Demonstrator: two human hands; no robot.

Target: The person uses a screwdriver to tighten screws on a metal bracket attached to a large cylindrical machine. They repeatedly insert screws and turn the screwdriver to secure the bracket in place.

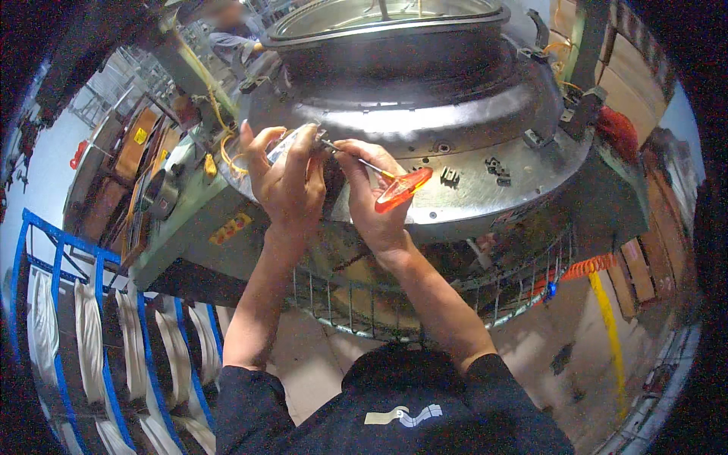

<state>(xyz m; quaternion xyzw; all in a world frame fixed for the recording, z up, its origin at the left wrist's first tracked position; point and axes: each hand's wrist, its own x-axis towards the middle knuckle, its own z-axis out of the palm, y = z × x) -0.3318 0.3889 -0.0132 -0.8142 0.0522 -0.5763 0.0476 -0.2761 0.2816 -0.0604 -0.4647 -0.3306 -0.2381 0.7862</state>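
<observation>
Above the rim of a large round metal machine (425,114), both of my hands are up close together. My left hand (292,186) pinches a small metal part (283,145) between thumb and fingers, and those fingers hide much of it. In my right hand (379,193) is a T-handled driver (403,189) with a red-orange and yellow handle and a thin metal shaft. Its shaft points left and its tip meets the small part at my left fingertips; the exact contact is hidden. Small dark metal pieces (450,177) lie on the plate to the right, beside a second cluster (497,171).
A wire guard (353,307) curves below the machine's edge. At left stands a blue rack (98,254) with white cloth strips. An orange coiled hose (591,267) hangs at right near a yellow floor line (607,326). Another person (231,38) is at the far left.
</observation>
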